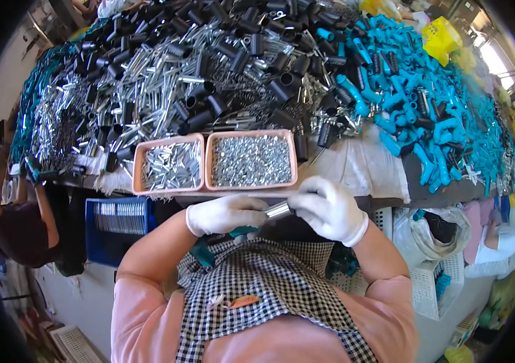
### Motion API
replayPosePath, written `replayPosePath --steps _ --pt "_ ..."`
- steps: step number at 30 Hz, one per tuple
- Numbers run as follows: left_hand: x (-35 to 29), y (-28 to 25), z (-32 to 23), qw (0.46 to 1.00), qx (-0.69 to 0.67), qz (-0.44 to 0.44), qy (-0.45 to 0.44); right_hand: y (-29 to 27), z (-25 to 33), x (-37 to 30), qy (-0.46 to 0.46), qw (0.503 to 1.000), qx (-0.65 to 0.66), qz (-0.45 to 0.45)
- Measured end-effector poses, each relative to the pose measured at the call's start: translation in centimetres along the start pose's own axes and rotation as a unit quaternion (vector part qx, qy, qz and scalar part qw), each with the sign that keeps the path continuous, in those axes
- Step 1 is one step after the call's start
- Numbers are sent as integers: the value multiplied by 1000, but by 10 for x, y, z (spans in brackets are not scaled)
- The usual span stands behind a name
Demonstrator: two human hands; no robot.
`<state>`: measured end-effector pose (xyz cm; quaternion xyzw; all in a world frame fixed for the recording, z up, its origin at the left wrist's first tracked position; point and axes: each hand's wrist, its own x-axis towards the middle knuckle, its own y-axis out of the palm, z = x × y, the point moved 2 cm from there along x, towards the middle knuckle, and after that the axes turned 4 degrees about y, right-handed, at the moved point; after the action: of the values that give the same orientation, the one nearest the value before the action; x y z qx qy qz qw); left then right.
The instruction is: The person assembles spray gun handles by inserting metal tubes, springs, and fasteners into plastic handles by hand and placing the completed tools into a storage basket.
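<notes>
glossy metal tube (278, 210), matt cloth gloves (335, 215), smooth plastic trays (294, 164), woven cloth apron (257, 272)

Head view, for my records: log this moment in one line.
left hand: on silver part | right hand: same part | beyond hands: two pink trays, small metal pieces | behind: heaped parts

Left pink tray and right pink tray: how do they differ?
The left tray holds long silver pins; the right tray holds much smaller silver pieces. The left tray looks narrower, the right tray wider. Both are roughly rectangular and well filled.
</notes>
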<state>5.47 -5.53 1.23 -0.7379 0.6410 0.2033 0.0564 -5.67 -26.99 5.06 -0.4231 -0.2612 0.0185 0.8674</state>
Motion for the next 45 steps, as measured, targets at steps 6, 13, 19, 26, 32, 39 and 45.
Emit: replayPosePath --steps 6,13,19,26,32,39,45 --pt "-12 11 14 997 11 62 -53 6 14 -3 -116 987 81 79" --pt "-29 48 16 697 660 -226 166 42 7 -25 500 769 352 187" --pt "-36 46 31 691 657 -238 184 48 5 -31 304 911 208 188" --pt "-37 43 35 775 560 -218 196 51 6 -37 75 988 44 124" --pt "-44 48 39 697 647 -238 198 56 5 -36 415 787 332 314" --pt "-46 40 48 790 550 -225 150 53 4 -35 233 947 132 178" --pt "-47 40 47 800 531 -235 152 51 13 -30 111 983 48 136"
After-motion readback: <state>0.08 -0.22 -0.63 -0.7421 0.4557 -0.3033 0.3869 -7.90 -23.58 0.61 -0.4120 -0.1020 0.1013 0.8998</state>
